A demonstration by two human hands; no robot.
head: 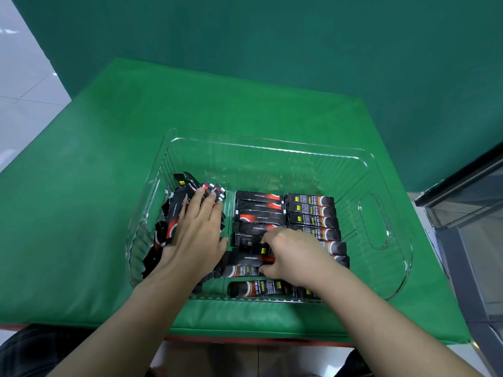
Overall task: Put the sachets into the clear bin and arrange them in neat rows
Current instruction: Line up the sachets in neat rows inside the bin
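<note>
A clear plastic bin [272, 148] with handle cut-outs sits on the green mat. Inside it lie several black-and-red sachets. Two tidy rows run down the middle [258, 210] and the right [313, 210]. A loose, untidy pile of sachets [177, 210] leans in the bin's left part. My left hand [198, 232] lies flat with straight fingers on that pile. My right hand [288, 254] has its fingers curled round a sachet [245, 270] at the near end of the middle row. More sachets [258, 288] lie along the bin's near wall.
The green padded mat [109, 159] covers the table under a green backdrop. A glass-fronted cabinet [468, 213] stands at the right edge. The far half of the bin holds no sachets. White floor tiles show at the left.
</note>
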